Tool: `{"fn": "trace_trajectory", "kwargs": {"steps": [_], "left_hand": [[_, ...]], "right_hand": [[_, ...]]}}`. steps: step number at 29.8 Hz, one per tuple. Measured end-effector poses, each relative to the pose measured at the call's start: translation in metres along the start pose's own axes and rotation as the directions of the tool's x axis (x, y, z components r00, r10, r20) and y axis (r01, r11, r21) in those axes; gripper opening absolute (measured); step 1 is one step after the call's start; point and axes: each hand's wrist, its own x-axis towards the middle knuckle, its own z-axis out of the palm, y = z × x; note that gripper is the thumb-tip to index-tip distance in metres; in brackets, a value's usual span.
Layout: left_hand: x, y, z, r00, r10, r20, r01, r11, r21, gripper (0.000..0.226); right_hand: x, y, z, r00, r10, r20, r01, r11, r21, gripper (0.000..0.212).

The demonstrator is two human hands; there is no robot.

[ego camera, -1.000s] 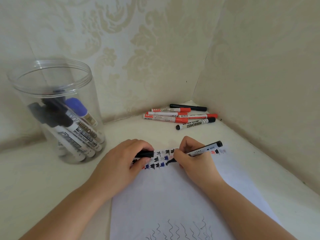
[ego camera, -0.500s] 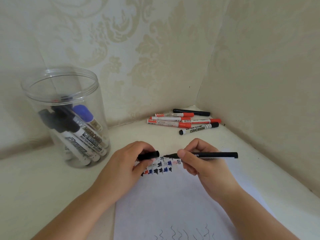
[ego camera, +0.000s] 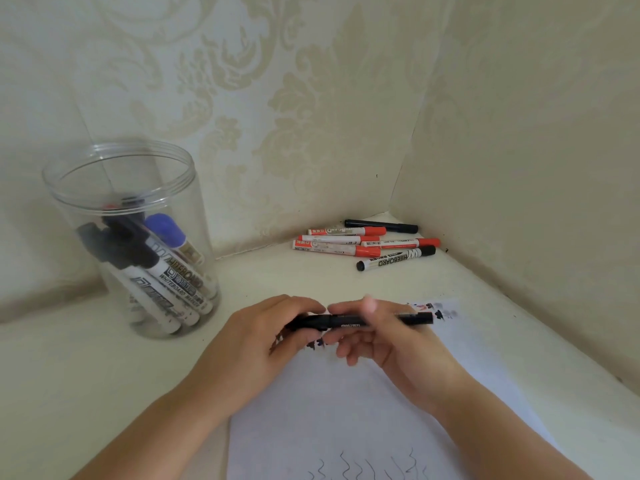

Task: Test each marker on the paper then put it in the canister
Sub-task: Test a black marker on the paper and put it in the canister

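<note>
A slim black marker (ego camera: 360, 321) is held level above the paper (ego camera: 346, 403) by both hands. The left hand (ego camera: 266, 336) is closed around the cap end, with the thumb and the bent fingers wrapped on it, and its wrist comes in from the lower left. The right hand (ego camera: 384, 336) is closed on the barrel, which is pinched between the thumb on top and the fingers below; the back end of the marker is seen past this hand, to the right. The cap seems to be joined to the barrel, but the seam is blurred and partly hidden.

The paper is laid on a pale cream tabletop (ego camera: 86, 375) which is set into a corner of walls covered with a floral wallpaper (ego camera: 277, 98). Small test marks (ego camera: 436, 311) in black, blue and red are seen at the far edge of the paper, and wavy lines (ego camera: 367, 469) at its near edge.

A loose group of markers (ego camera: 367, 242) is lying on the tabletop in the corner, well apart from the hands: four red-capped ones, one slim black one and one white one with a black cap.

A clear canister (ego camera: 128, 237), without lid, is placed at the left. Several markers (ego camera: 152, 271) are leaned inside it, mostly black-capped, with one blue cap among them.
</note>
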Motion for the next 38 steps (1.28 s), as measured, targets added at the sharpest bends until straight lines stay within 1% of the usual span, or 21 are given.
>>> {"fn": "trace_trajectory", "kwargs": {"steps": [1, 3, 6, 8, 14, 17, 19, 21, 23, 24, 27, 28, 30, 31, 32, 33, 34, 36, 38], "left_hand": [[0.000, -0.001, 0.000, 1.000, -0.013, -0.004, 0.014, 1.000, 0.005, 0.026], [0.000, -0.001, 0.001, 1.000, -0.009, 0.005, 0.009, 1.000, 0.014, 0.025], [-0.002, 0.002, 0.003, 1.000, 0.024, 0.000, -0.024, 0.999, 0.042, 0.021], [-0.003, 0.004, 0.004, 0.999, 0.029, -0.014, -0.028, 0.998, 0.051, 0.019], [-0.004, 0.014, 0.002, 0.996, 0.054, -0.073, -0.050, 0.997, 0.055, 0.017], [-0.001, 0.018, -0.008, 0.991, 0.083, -0.103, -0.074, 0.993, 0.087, 0.015], [0.003, 0.025, -0.022, 0.981, 0.107, -0.161, -0.093, 0.991, 0.092, 0.019], [0.006, 0.035, -0.042, 0.962, 0.097, -0.255, -0.080, 0.994, 0.077, 0.022], [0.004, 0.042, -0.063, 0.925, 0.062, -0.376, -0.058, 0.998, 0.022, 0.017], [0.002, 0.045, -0.075, 0.893, 0.044, -0.447, -0.053, 0.999, -0.007, 0.015], [-0.010, 0.048, -0.110, 0.762, 0.041, -0.646, -0.077, 0.997, -0.027, 0.009], [-0.014, 0.047, -0.122, 0.712, 0.050, -0.701, -0.084, 0.996, -0.014, 0.010], [-0.022, 0.046, -0.142, 0.620, 0.069, -0.782, -0.055, 0.998, 0.044, 0.011], [-0.024, 0.045, -0.152, 0.591, 0.079, -0.803, -0.023, 0.996, 0.081, 0.010], [-0.026, 0.042, -0.160, 0.581, 0.092, -0.809, 0.018, 0.992, 0.126, 0.008], [-0.027, 0.040, -0.166, 0.585, 0.111, -0.803, 0.065, 0.981, 0.183, 0.011], [-0.027, 0.039, -0.171, 0.608, 0.131, -0.783, 0.110, 0.963, 0.246, 0.014], [-0.023, 0.037, -0.178, 0.687, 0.146, -0.712, 0.183, 0.913, 0.365, 0.023], [-0.017, 0.034, -0.180, 0.782, 0.150, -0.604, 0.212, 0.849, 0.484, 0.030]], "right_hand": [[0.000, -0.001, 0.000, 0.999, 0.024, -0.036, -0.023, 0.999, 0.025, 0.033], [0.003, -0.001, 0.001, 0.990, 0.046, -0.134, -0.052, 0.998, -0.045, 0.041], [0.004, -0.001, 0.009, 0.974, 0.051, -0.221, -0.092, 0.979, -0.179, 0.043], [0.003, -0.002, 0.014, 0.970, 0.033, -0.241, -0.080, 0.979, -0.188, 0.044], [-0.001, -0.006, 0.021, 0.978, -0.004, -0.210, -0.030, 0.987, -0.155, 0.051], [-0.003, -0.012, 0.021, 0.988, -0.030, -0.151, -0.006, 0.973, -0.229, 0.057], [-0.004, -0.019, 0.020, 0.991, -0.037, -0.127, 0.003, 0.967, -0.257, 0.058], [-0.003, -0.026, 0.017, 0.989, -0.052, -0.137, 0.009, 0.954, -0.299, 0.055], [-0.001, -0.031, 0.017, 0.987, -0.051, -0.155, -0.009, 0.931, -0.364, 0.050], [0.000, -0.033, 0.018, 0.986, -0.043, -0.162, -0.023, 0.921, -0.388, 0.048], [0.010, -0.038, 0.027, 0.988, -0.029, -0.150, -0.049, 0.870, -0.491, 0.034], [0.014, -0.039, 0.031, 0.989, -0.034, -0.141, -0.043, 0.859, -0.511, 0.030], [0.022, -0.041, 0.040, 0.991, -0.048, -0.126, -0.026, 0.847, -0.531, 0.027], [0.026, -0.040, 0.044, 0.991, -0.055, -0.122, -0.020, 0.842, -0.540, 0.027], [0.031, -0.040, 0.049, 0.991, -0.061, -0.122, -0.017, 0.835, -0.550, 0.027], [0.035, -0.039, 0.053, 0.990, -0.067, -0.125, -0.015, 0.829, -0.559, 0.027], [0.039, -0.039, 0.057, 0.989, -0.075, -0.129, -0.011, 0.824, -0.567, 0.026], [0.046, -0.037, 0.064, 0.985, -0.106, -0.135, 0.007, 0.811, -0.585, 0.025], [0.051, -0.037, 0.069, 0.981, -0.124, -0.148, 0.015, 0.812, -0.583, 0.025]]}}
